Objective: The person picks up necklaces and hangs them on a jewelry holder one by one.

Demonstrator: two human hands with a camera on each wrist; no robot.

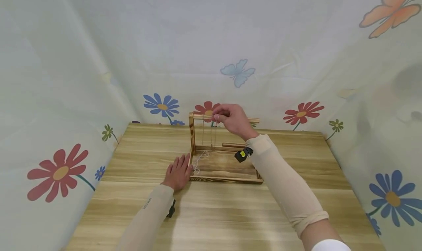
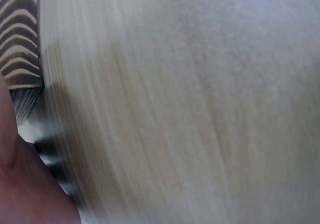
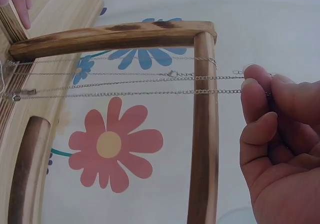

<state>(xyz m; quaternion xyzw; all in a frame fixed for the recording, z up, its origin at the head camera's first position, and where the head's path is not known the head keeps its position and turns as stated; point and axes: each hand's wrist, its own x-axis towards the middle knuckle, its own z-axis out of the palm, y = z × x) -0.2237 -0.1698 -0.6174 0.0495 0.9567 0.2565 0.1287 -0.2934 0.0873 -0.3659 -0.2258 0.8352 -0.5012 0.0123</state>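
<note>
A wooden jewelry stand (image 1: 192, 133) with an upright post, a top bar and a shallow tray stands on the table. Just over the top bar (image 3: 204, 134), my right hand (image 1: 232, 120) pinches a thin silver chain necklace (image 3: 135, 93) between thumb and fingertips. Its two strands run taut down past the bar, with a small pendant at the low end. Another fine necklace (image 3: 125, 59) hangs over the bar beside it. My left hand (image 1: 178, 174) lies with fingers extended against the left side of the tray. Most of that hand is out of its own wrist view.
A loose heap of silver chain (image 1: 199, 161) lies in the left part of the tray (image 1: 227, 166). A lower wooden rod (image 1: 232, 145) runs behind the tray. The wooden table (image 1: 263, 214) ends at a flower-printed curtain (image 1: 184, 42).
</note>
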